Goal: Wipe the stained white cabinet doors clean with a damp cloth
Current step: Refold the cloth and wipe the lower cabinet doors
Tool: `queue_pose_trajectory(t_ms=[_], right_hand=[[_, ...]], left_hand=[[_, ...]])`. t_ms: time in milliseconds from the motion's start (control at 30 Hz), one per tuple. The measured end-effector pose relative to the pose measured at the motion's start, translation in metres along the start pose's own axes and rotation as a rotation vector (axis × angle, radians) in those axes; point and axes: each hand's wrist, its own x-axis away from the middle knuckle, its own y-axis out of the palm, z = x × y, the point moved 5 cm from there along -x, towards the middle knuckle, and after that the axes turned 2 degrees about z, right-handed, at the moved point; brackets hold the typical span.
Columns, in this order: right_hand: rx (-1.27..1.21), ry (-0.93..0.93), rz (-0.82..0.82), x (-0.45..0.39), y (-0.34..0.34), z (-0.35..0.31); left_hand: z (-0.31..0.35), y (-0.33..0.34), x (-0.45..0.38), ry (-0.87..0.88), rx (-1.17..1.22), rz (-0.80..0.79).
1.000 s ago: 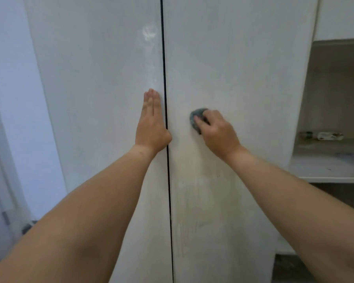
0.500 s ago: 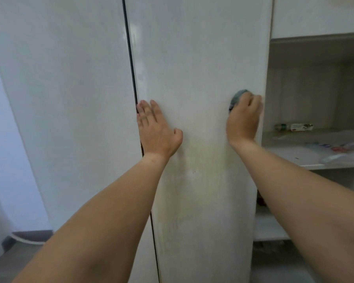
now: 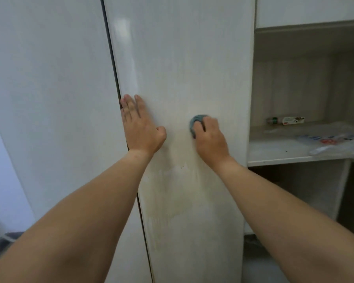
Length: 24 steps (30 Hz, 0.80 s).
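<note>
Doors fill most of what we see: the left door [image 3: 49, 99] and the right door [image 3: 182, 58] stand shut side by side, parted by a dark seam [image 3: 112, 64] that runs top to bottom. We see yellowish stains [image 3: 178, 193] spread over the lower half of the right door, with a few dark specks just below our wrists. Our left hand [image 3: 140, 127] lies flat on the right door beside the seam, fingers straight and together, thumb out to the side, holding nothing. Our right hand [image 3: 209, 139] curls its fingers round a small blue-grey cloth [image 3: 196, 121] and presses it against the right door, near the door's middle, apart from the left hand. Only the cloth's upper left edge shows past the fingers. Both forearms reach in from the bottom corners and hide parts of the doors' lower area.

Right of the doors we see an open niche with a pale shelf [image 3: 274, 154]. At its back lies a small tube [image 3: 286, 120] on its side, with a red and white label we cannot read. Crumpled clear plastic [image 3: 335, 139] with red and blue print lies on the shelf nearer the front. Something grey [image 3: 6, 240] sits on the floor at the lower left; we cannot tell what it is
</note>
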Motion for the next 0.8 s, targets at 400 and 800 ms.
queue_pose_trajectory(t_ms=[400,800], right_hand=[[-0.125,-0.344,-0.064,-0.01,0.017,-0.06],[-0.133,-0.388,0.014,-0.03,0.044,-0.117]], left_hand=[[-0.058,-0.015,0.02,0.042,0.054,0.015],[-0.079,-0.025,0.019,0.132,0.203,-0.039]])
